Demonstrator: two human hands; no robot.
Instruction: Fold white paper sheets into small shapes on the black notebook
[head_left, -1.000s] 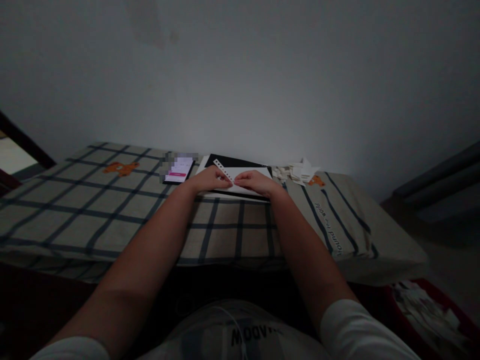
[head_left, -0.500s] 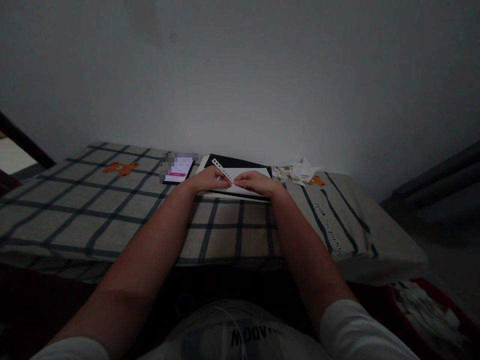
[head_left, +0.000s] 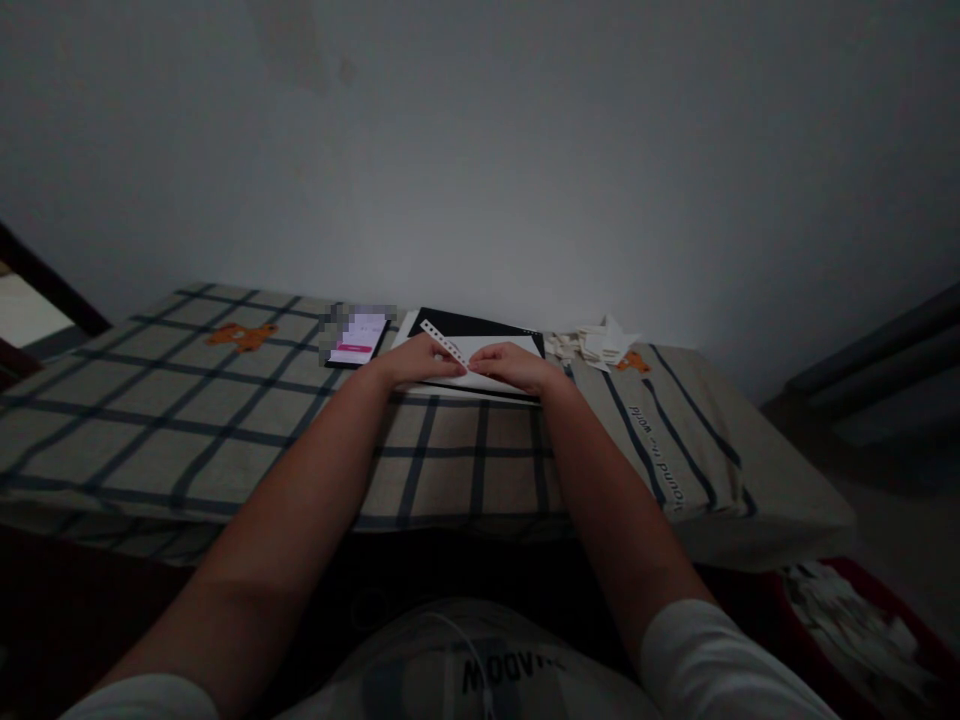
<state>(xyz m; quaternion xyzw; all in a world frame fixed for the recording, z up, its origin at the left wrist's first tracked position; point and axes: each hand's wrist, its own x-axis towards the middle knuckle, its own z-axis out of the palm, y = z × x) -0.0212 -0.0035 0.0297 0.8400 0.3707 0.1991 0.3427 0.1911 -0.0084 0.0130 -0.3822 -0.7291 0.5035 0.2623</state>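
A narrow white strip with a row of dark holes (head_left: 437, 338) slants up and left between my hands. My left hand (head_left: 421, 360) pinches the strip near its lower end. My right hand (head_left: 511, 366) is closed, its thumb and fingertips pressed together at the strip's lower tip, almost touching the left fingertips. Beneath both hands lies a white sheet (head_left: 517, 346) on a black flat board or folder (head_left: 472, 323); its exact kind is unclear. The hands cover part of the sheet.
A lit phone (head_left: 361, 338), partly blurred, lies left of the board. Torn paper scraps (head_left: 600, 343) are heaped at its right. A checked cloth (head_left: 255, 400) covers the table against the wall. Below right stands a red bin (head_left: 847, 572) with papers in it.
The strip has shifted slightly left and down at its upper end. Both hands stay at nearly the same spot, with only small finger movement.
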